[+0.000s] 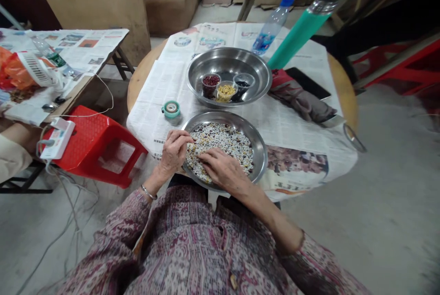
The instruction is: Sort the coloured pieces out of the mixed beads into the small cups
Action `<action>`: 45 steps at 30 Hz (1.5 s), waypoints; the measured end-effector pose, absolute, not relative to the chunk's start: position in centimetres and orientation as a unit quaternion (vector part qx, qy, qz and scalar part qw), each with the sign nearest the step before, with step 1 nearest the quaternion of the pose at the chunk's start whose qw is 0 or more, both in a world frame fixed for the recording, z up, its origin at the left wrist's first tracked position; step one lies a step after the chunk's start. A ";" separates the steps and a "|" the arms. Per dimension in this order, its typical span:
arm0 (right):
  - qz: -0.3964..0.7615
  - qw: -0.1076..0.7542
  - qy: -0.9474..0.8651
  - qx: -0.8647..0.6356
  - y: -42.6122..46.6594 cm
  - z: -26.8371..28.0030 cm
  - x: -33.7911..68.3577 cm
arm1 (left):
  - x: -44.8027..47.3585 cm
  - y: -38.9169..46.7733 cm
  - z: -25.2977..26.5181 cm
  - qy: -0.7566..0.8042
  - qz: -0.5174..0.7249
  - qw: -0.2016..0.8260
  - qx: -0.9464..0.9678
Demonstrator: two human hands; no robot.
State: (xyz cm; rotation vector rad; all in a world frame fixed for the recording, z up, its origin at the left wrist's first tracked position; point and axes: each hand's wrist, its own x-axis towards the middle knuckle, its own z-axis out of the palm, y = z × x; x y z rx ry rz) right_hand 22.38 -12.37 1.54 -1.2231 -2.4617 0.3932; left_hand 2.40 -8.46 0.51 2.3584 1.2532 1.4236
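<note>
A round steel plate (260,146) holds a layer of mixed grains (223,136), mostly white with dark red, black and yellow beans among them. At the plate's left side, my left hand (173,150) is closed, its fingers curled and thumb pressed in; whatever it holds is hidden. My right hand (225,169) reaches over the near rim with its fingertips drawn together down at the grains; anything between them is too small to name. Behind stands a steel basin (228,58) with small clear cups of red beans (211,83), yellow beans (226,91) and black beans (243,83).
Newspaper (154,88) covers the round table. A roll of tape (171,108) lies left of the basin. Behind it lean a water bottle (271,26) and a green flask (300,33). Dark cloth (302,97) and a phone (307,83) lie right. A red stool (92,143) carries a power strip (60,139).
</note>
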 end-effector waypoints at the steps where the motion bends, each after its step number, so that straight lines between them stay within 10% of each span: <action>1: 0.134 0.182 -0.875 -0.428 -12.3 1.7 22.2 | 2.4 -8.5 0.5 0.412 0.472 0.057 0.777; 12: 0.050 0.146 -0.841 -0.518 -11.0 1.5 26.2 | 2.4 -8.5 0.8 0.456 0.439 -0.005 0.774; 25: 0.096 0.125 -0.850 -0.502 -12.8 1.7 26.2 | 4.6 -11.2 6.2 0.433 0.026 0.123 0.892; 45: 0.025 0.207 -0.804 -0.557 -11.7 1.2 26.6 | 3.8 -7.6 2.2 0.433 0.261 0.114 0.855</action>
